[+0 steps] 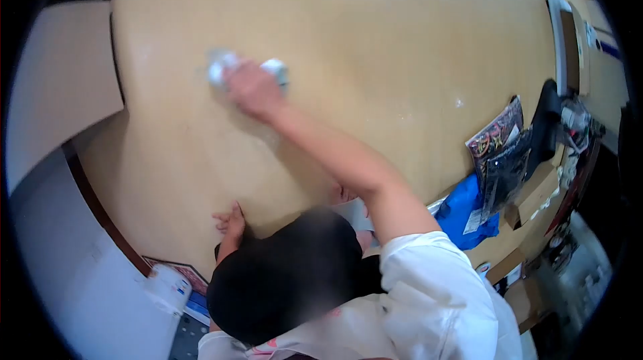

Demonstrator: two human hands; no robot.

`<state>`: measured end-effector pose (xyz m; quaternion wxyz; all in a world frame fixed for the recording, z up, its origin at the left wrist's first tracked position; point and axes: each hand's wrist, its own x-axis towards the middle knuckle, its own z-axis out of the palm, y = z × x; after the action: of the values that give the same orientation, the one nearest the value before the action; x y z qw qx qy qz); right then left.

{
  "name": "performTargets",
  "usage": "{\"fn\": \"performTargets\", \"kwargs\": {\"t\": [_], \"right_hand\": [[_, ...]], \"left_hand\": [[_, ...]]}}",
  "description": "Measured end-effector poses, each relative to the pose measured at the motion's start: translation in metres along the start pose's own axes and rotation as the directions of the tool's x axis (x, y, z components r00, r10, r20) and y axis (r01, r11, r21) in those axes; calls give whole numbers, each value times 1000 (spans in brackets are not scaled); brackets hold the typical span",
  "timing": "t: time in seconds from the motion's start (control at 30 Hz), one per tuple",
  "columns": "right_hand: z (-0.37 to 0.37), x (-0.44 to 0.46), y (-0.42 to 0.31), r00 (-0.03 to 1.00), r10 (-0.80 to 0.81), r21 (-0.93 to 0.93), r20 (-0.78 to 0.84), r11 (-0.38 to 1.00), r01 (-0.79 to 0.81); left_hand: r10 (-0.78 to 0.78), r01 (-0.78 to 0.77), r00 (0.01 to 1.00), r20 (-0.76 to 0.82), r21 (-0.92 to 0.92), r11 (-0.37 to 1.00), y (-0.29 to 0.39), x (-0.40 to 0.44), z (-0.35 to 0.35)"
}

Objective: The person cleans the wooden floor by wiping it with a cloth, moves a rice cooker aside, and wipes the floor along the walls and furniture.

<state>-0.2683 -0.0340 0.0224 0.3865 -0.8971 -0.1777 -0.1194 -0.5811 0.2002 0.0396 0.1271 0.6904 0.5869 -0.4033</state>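
White fabric of one shirt point(449, 286) is filling the bottom edge, and one rounded black shape point(268, 279), partly blurred, is sitting just beyond it. Past that shape, the left hand point(232, 221) is resting on one broad wood-coloured surface point(402, 58), empty, with its fingers loosely spread. One white item point(167, 288) with blue marks is standing low on the left; whether it is holding anything cannot be told. On the right, one blue packet point(462, 216) with a white label is lying at the near side of two others: one black packet point(506, 176) in shiny clear plastic, overlapping one patterned packet point(499, 129) whose wrapping is covering a colourful design. Beside these three, one cardboard box point(536, 194) is sitting among crowded items, its contents hidden from view. One long black object point(546, 115) is leaning just behind the packets. Farther out, toward the left of the surface, the right hand point(254, 91) is gripping one pale cloth point(276, 70), blurred and bunched, which is showing on both sides of the fingers while lying against the surface. At the far right, one white panel point(557, 38) is standing on edge.
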Motion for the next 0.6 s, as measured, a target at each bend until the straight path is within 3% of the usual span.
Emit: {"fn": "performTargets", "kwargs": {"t": [0.03,0.07,0.1,0.17,0.2,0.23,0.27,0.33,0.43,0.5,0.6], "right_hand": [[-32,2,8,979,147,-52,138,989,-141],[-44,-11,33,979,95,-32,-183,994,-102],[-73,-15,56,944,166,9,-285,985,-171],[-143,-30,99,827,533,-18,-178,838,-545],[-160,-57,153,884,411,-325,-220,824,-464],[-188,-59,166,762,592,-319,-264,692,-648],[-204,-79,200,843,427,-376,-326,760,-530],[-217,-73,195,813,460,-417,-357,700,-579],[-198,-48,175,718,565,-519,-405,505,-690],[-182,-35,176,775,507,-522,-378,574,-631],[-141,-14,166,846,421,-475,-327,701,-532]], "left_hand": [[21,-22,1000,23,32,999,-4,12,0],[41,-44,998,46,60,997,-11,28,1],[57,-64,996,72,91,994,-18,37,5],[70,-70,997,22,-29,997,-25,36,14],[71,-71,997,-3,-88,994,-26,34,20],[91,-93,996,-21,-122,988,-22,28,24],[104,-109,994,-41,-159,981,-18,19,23],[110,-122,992,-69,-204,971,-15,7,24],[108,-135,987,-117,-252,958,-9,1,28],[98,-148,979,-180,-293,945,-5,-9,32],[135,-275,890,-436,-277,921,-4,-14,49]]}}
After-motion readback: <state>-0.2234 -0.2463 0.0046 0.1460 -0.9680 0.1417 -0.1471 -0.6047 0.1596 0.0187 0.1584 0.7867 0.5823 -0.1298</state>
